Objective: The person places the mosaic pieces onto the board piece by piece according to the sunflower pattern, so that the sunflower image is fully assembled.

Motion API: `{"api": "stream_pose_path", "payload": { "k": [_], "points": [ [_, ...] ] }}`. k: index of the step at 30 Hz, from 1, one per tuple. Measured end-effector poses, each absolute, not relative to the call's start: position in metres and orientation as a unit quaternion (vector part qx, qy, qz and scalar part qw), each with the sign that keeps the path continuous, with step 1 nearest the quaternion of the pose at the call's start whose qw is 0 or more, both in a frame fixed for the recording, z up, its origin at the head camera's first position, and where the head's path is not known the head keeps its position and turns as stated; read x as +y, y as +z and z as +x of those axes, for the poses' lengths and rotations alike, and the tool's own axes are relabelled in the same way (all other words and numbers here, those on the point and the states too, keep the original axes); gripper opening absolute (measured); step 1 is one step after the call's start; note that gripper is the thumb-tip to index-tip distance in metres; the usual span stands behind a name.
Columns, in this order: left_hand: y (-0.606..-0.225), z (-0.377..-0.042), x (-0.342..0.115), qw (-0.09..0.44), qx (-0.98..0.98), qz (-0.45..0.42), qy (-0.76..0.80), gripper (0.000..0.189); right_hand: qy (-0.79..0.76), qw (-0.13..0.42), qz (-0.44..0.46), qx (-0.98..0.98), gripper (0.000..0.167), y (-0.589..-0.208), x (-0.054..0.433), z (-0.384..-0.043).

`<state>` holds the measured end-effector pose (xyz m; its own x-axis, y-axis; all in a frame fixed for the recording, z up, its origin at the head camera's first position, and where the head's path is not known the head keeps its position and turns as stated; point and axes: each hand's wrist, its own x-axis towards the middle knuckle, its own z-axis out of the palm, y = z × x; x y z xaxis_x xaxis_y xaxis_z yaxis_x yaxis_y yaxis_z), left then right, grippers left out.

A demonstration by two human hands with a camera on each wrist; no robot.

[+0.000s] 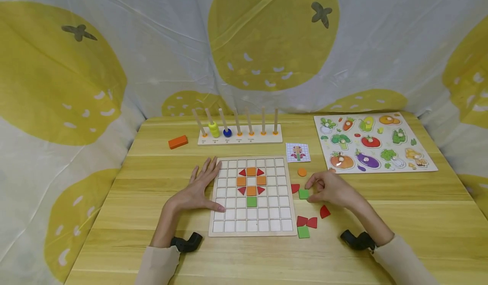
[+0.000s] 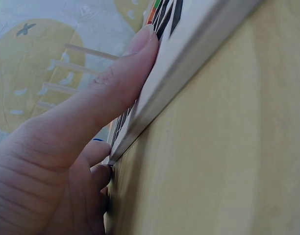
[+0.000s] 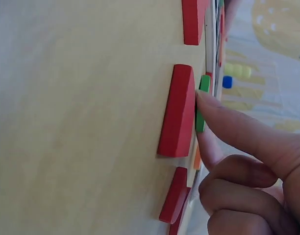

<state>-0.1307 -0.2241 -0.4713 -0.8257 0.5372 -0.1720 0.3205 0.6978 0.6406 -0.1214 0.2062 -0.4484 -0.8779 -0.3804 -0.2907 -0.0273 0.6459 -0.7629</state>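
Note:
A wooden grid board [image 1: 252, 230] lies on the table, holding orange squares [image 1: 251, 172], red triangles [image 1: 242, 190] and one green square [image 1: 251, 201]. My left hand [image 1: 198, 192] rests at its left edge with fingers spread; in the left wrist view the thumb [image 2: 125, 68] lies over the board's rim. To the right of the board, my right hand [image 1: 331, 188] pinches a green square tile [image 1: 303, 194] between thumb and index finger, seen edge-on as a green strip [image 3: 203, 105] in the right wrist view. A red quarter-circle piece [image 1: 295, 188] sits beside that tile.
Red pieces [image 1: 324, 211] and another green square [image 1: 303, 232] lie right of the board. An orange disc [image 1: 302, 172] and pattern card [image 1: 298, 153] are above. Behind stand a peg rack [image 1: 240, 139] and orange block [image 1: 178, 142]; a vegetable puzzle [image 1: 375, 143] lies at right.

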Motion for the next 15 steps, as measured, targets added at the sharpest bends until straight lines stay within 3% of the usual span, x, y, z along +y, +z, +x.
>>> {"api": "stream_pose_path", "payload": {
  "k": [6,15],
  "points": [
    [-0.471,-0.132,-0.222,0.178,0.905,0.239,0.304,0.137,-0.404,0.173,-0.112,0.891,0.022,-0.443,0.201,-0.118],
    [-0.472,-0.131,-0.224,0.179,0.906,0.237,0.302,0.138,-0.436,0.192,-0.135,0.869,0.02,-0.436,0.133,-0.097]
  ]
}}
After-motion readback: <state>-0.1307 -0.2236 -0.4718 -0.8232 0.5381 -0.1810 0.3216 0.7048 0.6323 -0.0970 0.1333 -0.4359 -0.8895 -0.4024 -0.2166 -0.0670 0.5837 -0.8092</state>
